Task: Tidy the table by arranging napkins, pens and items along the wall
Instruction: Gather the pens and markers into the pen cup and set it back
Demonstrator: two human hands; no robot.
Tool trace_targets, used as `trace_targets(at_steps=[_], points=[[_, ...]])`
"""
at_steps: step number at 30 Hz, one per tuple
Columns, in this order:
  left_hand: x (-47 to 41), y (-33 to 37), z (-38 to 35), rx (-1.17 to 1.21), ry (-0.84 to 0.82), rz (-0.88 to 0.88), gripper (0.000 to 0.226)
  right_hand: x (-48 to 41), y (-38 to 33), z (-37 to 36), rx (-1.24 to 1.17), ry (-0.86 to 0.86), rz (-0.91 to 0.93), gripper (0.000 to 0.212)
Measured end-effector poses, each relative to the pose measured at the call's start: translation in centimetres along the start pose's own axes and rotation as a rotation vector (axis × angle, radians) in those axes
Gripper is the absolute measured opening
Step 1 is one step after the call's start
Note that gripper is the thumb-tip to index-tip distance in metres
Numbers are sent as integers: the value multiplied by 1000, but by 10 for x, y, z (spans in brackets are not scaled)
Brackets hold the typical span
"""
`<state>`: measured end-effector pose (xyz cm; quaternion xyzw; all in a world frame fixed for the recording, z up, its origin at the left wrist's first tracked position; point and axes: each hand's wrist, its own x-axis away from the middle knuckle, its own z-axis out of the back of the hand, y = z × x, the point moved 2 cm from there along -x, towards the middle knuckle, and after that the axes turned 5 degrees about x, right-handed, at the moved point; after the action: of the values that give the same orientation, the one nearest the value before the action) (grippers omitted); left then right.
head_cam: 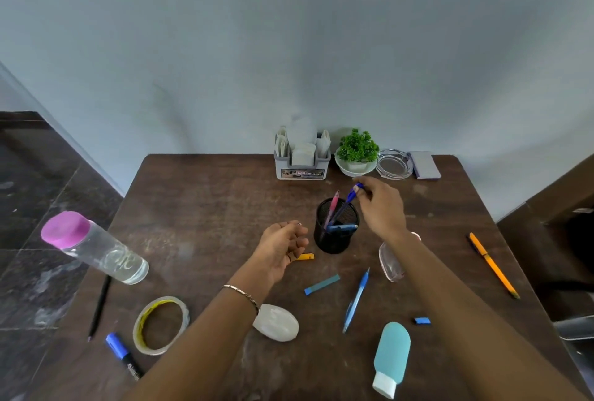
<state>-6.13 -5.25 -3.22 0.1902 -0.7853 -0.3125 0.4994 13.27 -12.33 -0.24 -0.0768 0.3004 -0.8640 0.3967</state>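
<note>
A black mesh pen cup (336,231) stands mid-table with a pink pen (332,206) in it. My right hand (379,206) pinches the top of a dark blue pen (346,204) whose lower end is inside the cup. My left hand (283,248) hovers left of the cup, fingers loosely curled, holding nothing. Against the wall sit a napkin holder (302,159), a small potted plant (356,154), a glass ashtray (393,164) and a grey pad (424,165). Loose pens lie about: a light blue pen (356,301), an orange pen (493,265), a black pencil (99,307), a blue marker (123,354).
A clear bottle with a pink cap (93,246) stands at the left edge. A tape roll (160,325), a white stone (276,323), a teal tube (391,357), a clear small bottle (390,264), blue strips (322,285) and a small orange piece (305,257) lie scattered on the brown table (209,207).
</note>
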Motion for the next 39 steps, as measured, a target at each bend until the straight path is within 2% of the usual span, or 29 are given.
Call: trace_targets(at_steps=[12,14,19,21,24,28,31,36,39], points=[[7,-2,12,-3,8,-24,22,2,-5,-11,104,-324,91,49],[11,0,15,6,7,-38,22,7,-9,-6,79,-298,103,52],[24,6,33,43,31,-78,15,23,-56,8,-37,-93,190,47],[29,8,45,65,60,-97,12,33,-86,4,-75,-100,259,45],[40,9,67,92,125,-134,5,56,-125,-17,-132,-221,385,40],[59,9,119,116,258,-243,8,89,-163,-69,-148,-439,500,36],[71,6,169,105,461,-324,13,107,-179,-109,-163,-569,514,35],[92,4,265,-205,905,-337,23,133,-201,-159,-83,-742,551,30],[94,9,301,-259,957,-365,16,148,-209,-177,-24,-801,591,25]])
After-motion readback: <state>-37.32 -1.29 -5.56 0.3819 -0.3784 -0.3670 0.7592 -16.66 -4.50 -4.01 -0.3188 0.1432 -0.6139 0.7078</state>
